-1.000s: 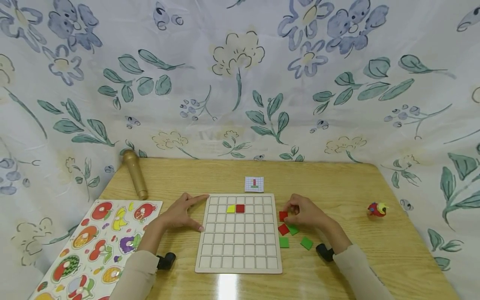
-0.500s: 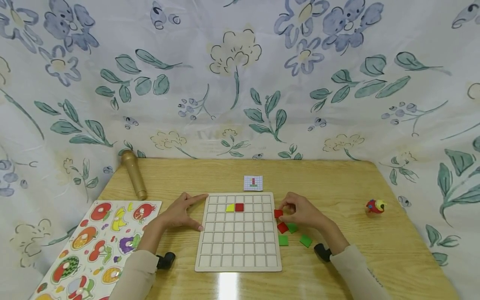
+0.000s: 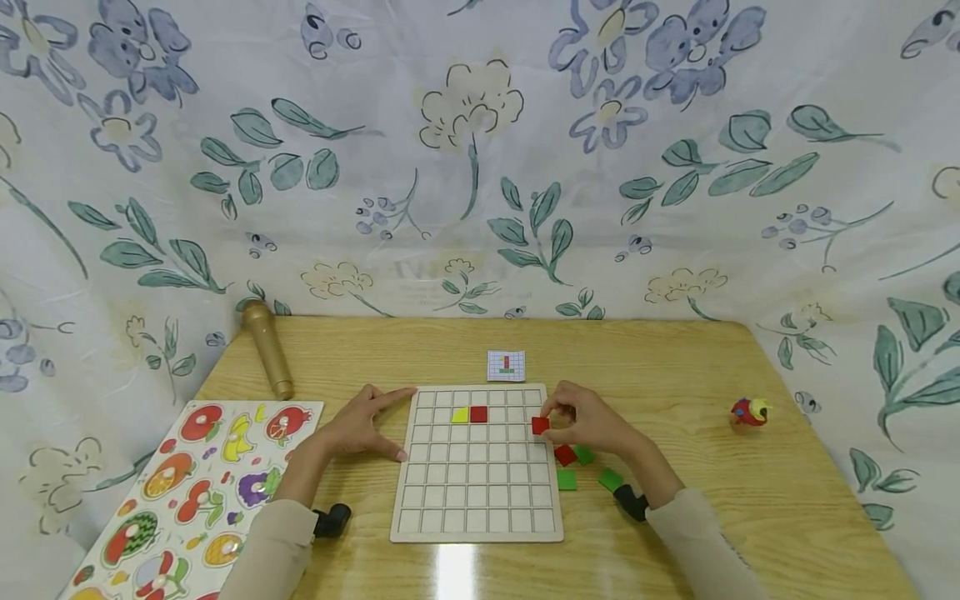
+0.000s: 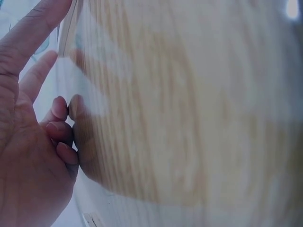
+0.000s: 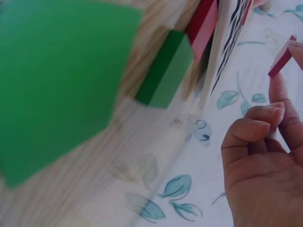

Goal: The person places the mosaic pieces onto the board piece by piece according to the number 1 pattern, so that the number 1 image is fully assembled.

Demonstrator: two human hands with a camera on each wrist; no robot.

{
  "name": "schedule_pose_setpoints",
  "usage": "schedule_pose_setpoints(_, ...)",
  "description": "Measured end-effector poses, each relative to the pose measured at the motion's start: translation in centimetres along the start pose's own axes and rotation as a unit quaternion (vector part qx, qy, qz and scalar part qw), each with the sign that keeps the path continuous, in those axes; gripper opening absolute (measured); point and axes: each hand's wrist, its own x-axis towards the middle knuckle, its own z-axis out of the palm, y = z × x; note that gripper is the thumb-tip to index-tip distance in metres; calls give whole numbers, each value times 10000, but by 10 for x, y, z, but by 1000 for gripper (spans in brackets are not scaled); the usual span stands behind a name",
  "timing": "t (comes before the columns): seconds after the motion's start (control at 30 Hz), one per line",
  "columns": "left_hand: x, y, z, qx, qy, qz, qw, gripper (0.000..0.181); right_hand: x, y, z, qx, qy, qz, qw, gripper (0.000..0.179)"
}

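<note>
Tabletop [image 3: 637, 358]: glossy, grained wood
Grid board [image 3: 477, 475]: matt wood
Held red tile [image 3: 540, 426]: smooth, plastic-looking
Pattern card [image 3: 506, 367]: paper
Sleeves [image 3: 693, 529]: matt cloth

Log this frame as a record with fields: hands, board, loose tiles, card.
Left hand: thumb and index at left edge of the board
Right hand: pinching a red tile at the board's right edge
On board: yellow piece and red square, side by side
Loose: another red tile, three green tiles, right of the board
Card: beyond the board, printed with a grid
</note>
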Motion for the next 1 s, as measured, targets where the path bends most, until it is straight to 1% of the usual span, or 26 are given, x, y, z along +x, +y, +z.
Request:
schedule_pose_setpoints(0.2,0,1,-1,-23,5,53,10000,104,6,-6,6,192,-71,37,9998,20)
schedule_pose_setpoints(0.37,-1,2,-1,17,29,64,10000,104,12,-12,12,126,-107,16,9999,19)
schedule_pose_setpoints(0.57,-1,0,-1,31,22,3,10000,104,16,-16,19,24,-119,25,9999,18)
schedule_pose_setpoints(0.77,-1,0,-1,60,38,-10,10000,104,23,-20,26,90,-185,2,9998,18)
schedule_pose_setpoints(1.0,-1,0,-1,41,32,16,10000,103,32,-25,34,44,-254,-46,9997,15)
